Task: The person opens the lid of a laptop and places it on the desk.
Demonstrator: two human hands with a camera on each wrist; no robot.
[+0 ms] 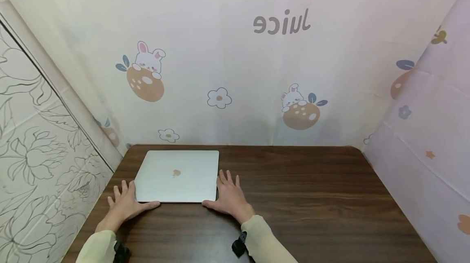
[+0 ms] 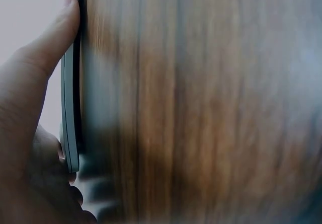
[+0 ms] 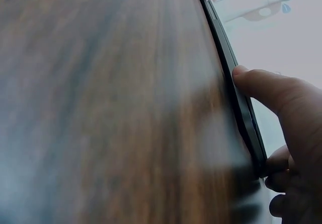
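Person's left hand point(image 1: 126, 206) and right hand point(image 1: 233, 198) — fingers spread wide, thumbs against near edge of closed laptop point(image 1: 176, 185), other fingers by its sides; bracketing both near corners probably keeps it steady. Laptop lies on left part of wooden table point(image 1: 312, 197) — patterned curtain point(image 1: 220, 51) beyond.

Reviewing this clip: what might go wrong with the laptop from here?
The closed laptop lies close to the far edge of the table, so a forward push might run it over that edge. The left hand and right hand seem to touch only its edges, around its near corners, so if lifted it might slip or tilt.
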